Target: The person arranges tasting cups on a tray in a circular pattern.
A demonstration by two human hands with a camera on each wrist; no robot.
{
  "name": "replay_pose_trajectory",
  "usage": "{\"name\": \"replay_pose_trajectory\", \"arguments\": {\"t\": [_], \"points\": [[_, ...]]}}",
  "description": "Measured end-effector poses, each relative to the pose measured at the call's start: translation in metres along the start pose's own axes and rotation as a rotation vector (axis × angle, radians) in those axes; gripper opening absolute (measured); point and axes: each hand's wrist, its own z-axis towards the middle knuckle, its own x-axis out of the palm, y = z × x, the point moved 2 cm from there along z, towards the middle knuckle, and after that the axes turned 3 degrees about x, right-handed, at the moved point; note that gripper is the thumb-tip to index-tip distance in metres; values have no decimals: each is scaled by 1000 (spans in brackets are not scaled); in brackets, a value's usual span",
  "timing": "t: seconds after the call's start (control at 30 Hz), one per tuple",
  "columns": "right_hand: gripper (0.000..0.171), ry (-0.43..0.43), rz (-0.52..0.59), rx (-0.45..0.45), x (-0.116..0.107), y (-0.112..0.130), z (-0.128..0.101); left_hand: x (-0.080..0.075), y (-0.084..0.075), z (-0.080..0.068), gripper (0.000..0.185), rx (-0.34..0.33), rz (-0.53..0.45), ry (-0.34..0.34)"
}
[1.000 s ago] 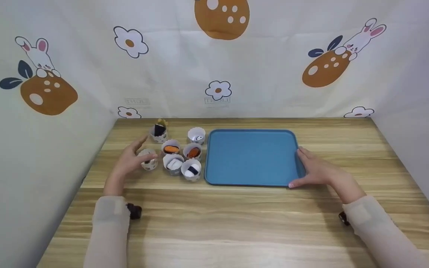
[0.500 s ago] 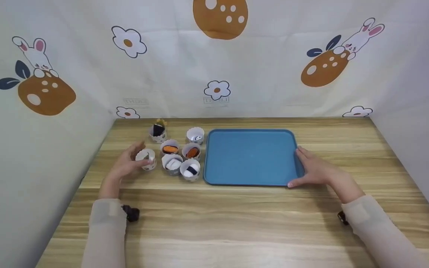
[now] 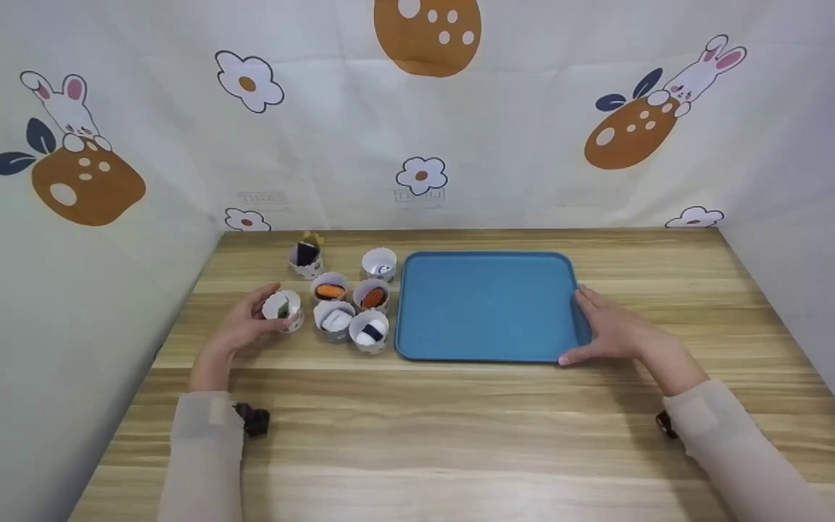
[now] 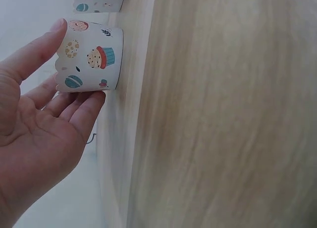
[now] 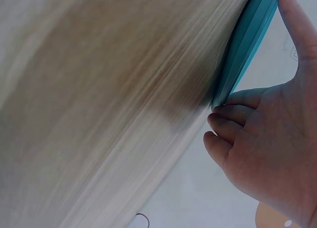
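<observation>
Where the head view looks down on the wooden table (image 3: 461, 435), I see my left hand (image 3: 243, 326) curled around a patterned paper cup (image 3: 282, 309) at the left of a cluster of filled cups (image 3: 351, 304). My right hand (image 3: 609, 330) rests against the right edge of the blue tray (image 3: 486, 304), fingers extended along its rim; the tray lies flat just right of the cups.

Left wrist view: thumb on one side and fingers (image 4: 81, 106) on the other hold the paper cup (image 4: 89, 57) lightly, its base on the table (image 4: 218, 119).

Right wrist view: the right hand (image 5: 267, 143) holds the tray (image 5: 245, 49) edge, thumb on top, curled fingers (image 5: 223, 124) tucked beneath.
</observation>
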Motion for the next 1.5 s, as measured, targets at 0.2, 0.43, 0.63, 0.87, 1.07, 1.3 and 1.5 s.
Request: {"name": "replay_pose_trajectory", "arguments": {"t": [0.2, 0.43, 0.63, 0.87, 1.07, 1.3, 1.5], "points": [[135, -1, 5, 8, 1, -1, 0, 2, 0, 1, 86, -56, -9, 16], [135, 3, 16, 6, 0, 0, 0, 4, 2, 2, 87, -86, 9, 15], [133, -15, 30, -30, 1, 0, 0, 6, 2, 2, 81, -77, 13, -5], [133, -11, 38, -26, 0, 1, -1, 8, 3, 2, 69, -75, 37, -37], [132, -14, 41, -28, 1, 1, -1, 8, 2, 3, 67, -90, 68, -53], [133, -24, 40, -36, 1, 0, -1, 7, -3, 5, 68, -108, 73, -51], [132, -25, 34, -33, 0, 0, -1, 7, -8, 4, 67, -91, 56, -59]]}}
